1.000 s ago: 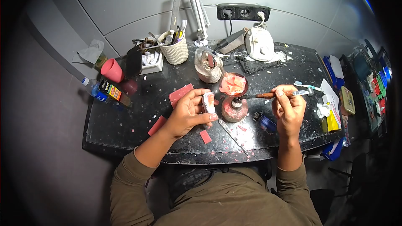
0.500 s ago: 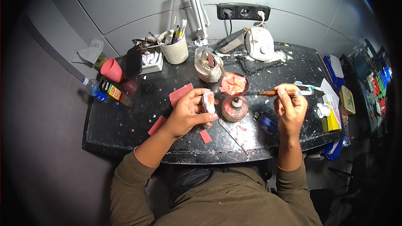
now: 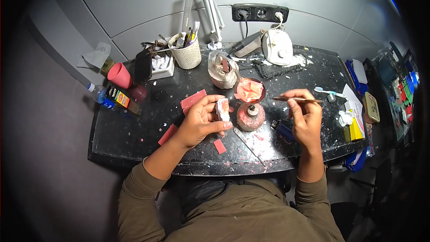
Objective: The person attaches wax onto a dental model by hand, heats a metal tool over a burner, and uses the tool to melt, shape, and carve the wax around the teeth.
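Over the black desk [image 3: 121,132], hands [image 3: 200,124] hold a pink-white piece [image 3: 222,110] and tool [image 3: 281,98].

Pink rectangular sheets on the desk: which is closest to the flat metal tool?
The small sheet, just left of the metal tool; the larger sheets lie farther left, by the left hand and forearm.
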`<action>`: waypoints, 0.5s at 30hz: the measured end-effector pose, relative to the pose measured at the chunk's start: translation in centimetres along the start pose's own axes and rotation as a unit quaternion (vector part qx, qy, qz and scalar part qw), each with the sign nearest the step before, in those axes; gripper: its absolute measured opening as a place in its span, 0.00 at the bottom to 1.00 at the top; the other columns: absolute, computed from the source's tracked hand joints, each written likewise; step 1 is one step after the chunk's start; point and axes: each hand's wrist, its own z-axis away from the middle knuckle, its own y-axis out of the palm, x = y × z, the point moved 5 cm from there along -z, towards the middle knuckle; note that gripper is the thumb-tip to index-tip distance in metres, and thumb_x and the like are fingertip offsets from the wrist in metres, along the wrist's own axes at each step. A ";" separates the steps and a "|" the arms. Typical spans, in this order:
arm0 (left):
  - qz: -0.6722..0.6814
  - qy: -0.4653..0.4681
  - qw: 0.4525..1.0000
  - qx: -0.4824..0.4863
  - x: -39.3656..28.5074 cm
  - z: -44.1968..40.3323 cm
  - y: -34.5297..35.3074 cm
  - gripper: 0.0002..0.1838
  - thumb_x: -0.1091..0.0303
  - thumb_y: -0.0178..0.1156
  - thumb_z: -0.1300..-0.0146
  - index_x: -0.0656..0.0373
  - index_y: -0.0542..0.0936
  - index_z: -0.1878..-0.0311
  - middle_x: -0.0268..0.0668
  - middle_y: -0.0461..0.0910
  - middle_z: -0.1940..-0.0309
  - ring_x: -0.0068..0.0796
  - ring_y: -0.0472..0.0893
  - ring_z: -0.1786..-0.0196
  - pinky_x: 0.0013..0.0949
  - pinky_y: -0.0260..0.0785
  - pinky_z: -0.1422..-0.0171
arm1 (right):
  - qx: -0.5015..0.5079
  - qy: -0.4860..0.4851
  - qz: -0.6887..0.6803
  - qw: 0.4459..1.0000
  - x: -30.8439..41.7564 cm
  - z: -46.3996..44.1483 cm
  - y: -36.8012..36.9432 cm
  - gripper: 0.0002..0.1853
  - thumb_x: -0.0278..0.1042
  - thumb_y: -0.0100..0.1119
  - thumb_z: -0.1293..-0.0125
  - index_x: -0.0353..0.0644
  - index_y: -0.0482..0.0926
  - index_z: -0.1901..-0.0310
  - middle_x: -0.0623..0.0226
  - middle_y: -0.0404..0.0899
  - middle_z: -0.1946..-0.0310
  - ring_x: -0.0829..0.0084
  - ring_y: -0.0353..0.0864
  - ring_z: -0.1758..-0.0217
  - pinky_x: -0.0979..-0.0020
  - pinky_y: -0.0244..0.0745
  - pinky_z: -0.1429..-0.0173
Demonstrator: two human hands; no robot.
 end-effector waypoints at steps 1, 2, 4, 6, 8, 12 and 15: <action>0.001 0.000 1.000 0.000 0.0 0.0 0.0 0.36 0.80 0.68 0.44 0.66 0.64 0.32 0.52 0.76 0.43 0.31 0.83 0.56 0.31 0.82 0.57 | -0.009 0.017 -0.012 1.000 0.0 -0.1 -0.3 0.04 0.22 0.57 0.30 0.35 0.81 0.57 0.69 0.84 0.68 0.85 0.75 0.70 0.80 0.68 0.65; 0.002 0.002 1.000 0.002 0.0 0.0 0.1 0.36 0.80 0.68 0.44 0.66 0.63 0.32 0.52 0.76 0.43 0.31 0.83 0.56 0.31 0.82 0.57 | -0.018 0.033 -0.025 0.999 0.0 -0.2 -0.7 0.04 0.23 0.57 0.29 0.35 0.80 0.56 0.70 0.84 0.68 0.86 0.73 0.71 0.81 0.66 0.67; 0.002 0.002 1.000 0.003 0.0 0.1 0.0 0.36 0.80 0.68 0.44 0.66 0.63 0.32 0.52 0.76 0.43 0.31 0.83 0.56 0.31 0.82 0.57 | 0.010 0.035 -0.050 0.998 -0.4 -0.2 -0.5 0.05 0.24 0.56 0.28 0.36 0.80 0.55 0.71 0.83 0.67 0.89 0.69 0.72 0.83 0.63 0.69; -0.003 0.002 1.000 0.003 0.0 0.0 0.0 0.37 0.79 0.68 0.44 0.66 0.64 0.32 0.53 0.76 0.43 0.31 0.83 0.56 0.31 0.82 0.57 | 0.003 0.030 -0.116 0.993 -0.8 -0.1 -0.4 0.05 0.25 0.57 0.27 0.36 0.80 0.55 0.71 0.83 0.67 0.88 0.69 0.73 0.83 0.63 0.70; -0.002 0.002 1.000 0.003 -0.1 0.0 0.1 0.37 0.79 0.68 0.44 0.66 0.64 0.32 0.53 0.76 0.43 0.31 0.83 0.56 0.31 0.81 0.57 | -0.031 0.009 -0.056 0.998 -0.1 -0.2 -0.7 0.05 0.26 0.58 0.28 0.36 0.80 0.55 0.74 0.81 0.70 0.88 0.69 0.74 0.82 0.63 0.71; -0.004 -0.001 1.000 -0.002 -0.2 0.1 0.1 0.36 0.79 0.68 0.44 0.65 0.64 0.32 0.53 0.76 0.43 0.30 0.83 0.57 0.31 0.81 0.57 | -0.032 0.050 -0.129 0.990 -0.9 -0.3 -1.1 0.05 0.28 0.59 0.27 0.36 0.80 0.56 0.78 0.72 0.77 0.87 0.66 0.77 0.82 0.60 0.74; -0.004 0.002 1.000 0.002 -0.1 0.0 0.1 0.36 0.79 0.68 0.44 0.65 0.64 0.32 0.52 0.76 0.43 0.30 0.83 0.57 0.30 0.81 0.57 | -0.026 0.080 -0.185 0.979 -1.5 -0.4 -1.6 0.06 0.30 0.58 0.26 0.37 0.80 0.58 0.78 0.71 0.78 0.88 0.65 0.80 0.82 0.58 0.77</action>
